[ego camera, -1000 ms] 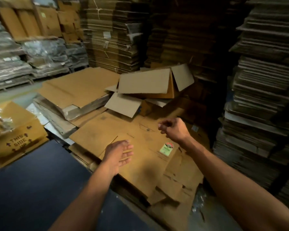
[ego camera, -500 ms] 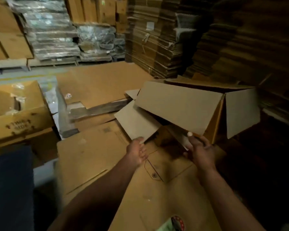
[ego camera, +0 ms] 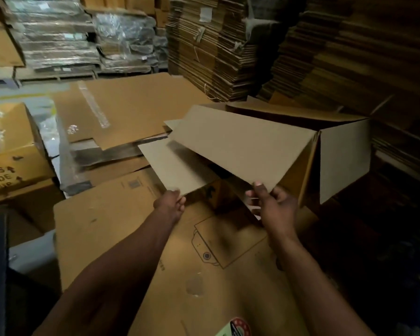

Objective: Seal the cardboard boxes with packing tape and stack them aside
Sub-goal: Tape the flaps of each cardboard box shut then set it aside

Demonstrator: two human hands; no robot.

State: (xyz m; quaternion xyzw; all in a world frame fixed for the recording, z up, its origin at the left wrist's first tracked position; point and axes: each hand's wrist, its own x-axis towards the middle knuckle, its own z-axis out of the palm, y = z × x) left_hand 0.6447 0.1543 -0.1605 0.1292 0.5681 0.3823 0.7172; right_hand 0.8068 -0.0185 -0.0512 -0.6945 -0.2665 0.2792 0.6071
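The open brown cardboard box [ego camera: 301,151] lies on its side on a large flattened printed carton sheet [ego camera: 204,263], its mouth facing the person and its flaps spread out; the right hand [ego camera: 274,207] pinches the near edge of the big upper flap [ego camera: 238,146], thumb on top and fingers below; the left hand [ego camera: 171,204] grips the corner of the smaller left flap [ego camera: 175,168], just left of the box mouth. No packing tape shows in this view; I cannot tell where it is.

I judge the step to be taking hold of the box and closing its flaps before taping. To do it well, pull the box nearer on the sheet and turn it mouth up; fold the short flaps first, then the long ones, so the edges meet straight; hold near the creases, because thin board bends easily. Left of the box lies a stack of flat brown cartons [ego camera: 131,110].
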